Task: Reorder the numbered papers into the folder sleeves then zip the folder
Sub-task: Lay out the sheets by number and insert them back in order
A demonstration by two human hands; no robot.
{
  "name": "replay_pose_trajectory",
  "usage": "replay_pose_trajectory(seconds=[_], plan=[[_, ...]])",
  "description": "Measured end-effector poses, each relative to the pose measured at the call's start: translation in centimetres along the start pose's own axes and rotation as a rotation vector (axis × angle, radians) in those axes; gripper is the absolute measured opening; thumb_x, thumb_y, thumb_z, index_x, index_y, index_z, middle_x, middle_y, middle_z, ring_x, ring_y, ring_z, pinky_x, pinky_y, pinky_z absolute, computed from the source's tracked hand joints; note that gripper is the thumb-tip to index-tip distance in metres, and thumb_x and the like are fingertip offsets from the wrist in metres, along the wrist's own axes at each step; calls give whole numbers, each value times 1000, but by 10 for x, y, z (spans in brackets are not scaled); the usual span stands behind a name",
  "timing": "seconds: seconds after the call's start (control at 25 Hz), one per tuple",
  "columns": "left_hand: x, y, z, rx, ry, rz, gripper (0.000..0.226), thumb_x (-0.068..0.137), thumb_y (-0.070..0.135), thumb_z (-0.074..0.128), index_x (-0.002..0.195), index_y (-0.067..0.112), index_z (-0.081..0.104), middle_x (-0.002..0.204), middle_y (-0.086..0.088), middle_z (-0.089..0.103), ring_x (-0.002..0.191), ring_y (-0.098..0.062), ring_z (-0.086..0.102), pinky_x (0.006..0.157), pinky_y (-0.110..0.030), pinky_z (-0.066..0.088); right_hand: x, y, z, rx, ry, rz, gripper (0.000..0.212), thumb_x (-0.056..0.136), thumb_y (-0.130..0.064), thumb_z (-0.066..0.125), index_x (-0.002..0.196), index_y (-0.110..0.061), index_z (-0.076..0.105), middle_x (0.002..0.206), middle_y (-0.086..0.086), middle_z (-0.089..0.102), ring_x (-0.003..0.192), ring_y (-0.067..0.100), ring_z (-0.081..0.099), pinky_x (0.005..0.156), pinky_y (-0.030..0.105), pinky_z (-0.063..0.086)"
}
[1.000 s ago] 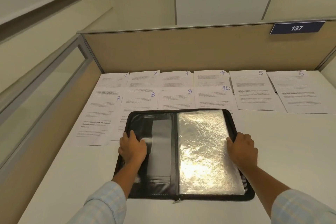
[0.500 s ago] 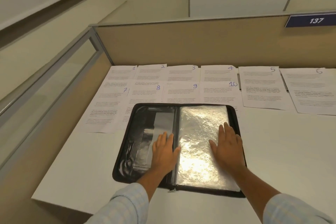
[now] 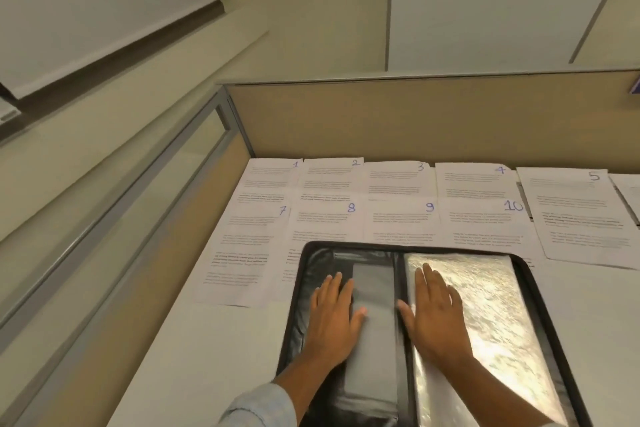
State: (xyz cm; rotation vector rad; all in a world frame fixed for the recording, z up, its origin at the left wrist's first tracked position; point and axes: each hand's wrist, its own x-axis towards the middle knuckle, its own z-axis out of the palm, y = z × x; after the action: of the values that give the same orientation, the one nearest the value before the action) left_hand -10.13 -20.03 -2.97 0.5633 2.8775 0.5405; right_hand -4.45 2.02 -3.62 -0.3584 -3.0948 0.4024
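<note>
**A:** Where are the hands?

**B:** Both are flat on the open folder (image 3: 295, 315). The left hand (image 3: 332, 319) lies palm down on the black inner cover, fingers straight, thumb touching a grey panel (image 3: 375, 350). The right hand (image 3: 437, 317) presses flat on the sleeves (image 3: 502, 315), just right of the spine. Neither grips anything.

**A:** What's in the sleeves?

**B:** They're clear, crinkled plastic, glaring under the light. I can't tell whether a sheet is inside.

**A:** How does the folder lie?

**B:** Opened flat on the white worktop (image 3: 207, 357), spine and long side running away from the person. Its far edge overlaps the papers (image 3: 398, 222). They lie face up in two rows, blue numbers 7 to 10 nearer, 1 to 5 behind, against the tan partition (image 3: 415, 121).
</note>
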Motion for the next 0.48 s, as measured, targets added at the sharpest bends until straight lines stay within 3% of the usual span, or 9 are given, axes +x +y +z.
replay_pose_trajectory(seconds=[0.28,0.48], plan=[[84,-114,-52,6,54,-15,86,95,71,11,164,23,28,173,-4,18,161,-25,10,128,-40,1,98,-114,23,-17,4,-55,81,101,-62,27,158,-6,38,163,15,39,150,32,39,121,51,33],[156,-180,-86,4,81,-70,82,97,69,15,163,23,28,173,-6,18,161,-26,9,131,-48,6,178,-179,40,29,-15,-88,77,106,-59,32,164,-10,21,171,9,22,157,26,24,126,44,12]])
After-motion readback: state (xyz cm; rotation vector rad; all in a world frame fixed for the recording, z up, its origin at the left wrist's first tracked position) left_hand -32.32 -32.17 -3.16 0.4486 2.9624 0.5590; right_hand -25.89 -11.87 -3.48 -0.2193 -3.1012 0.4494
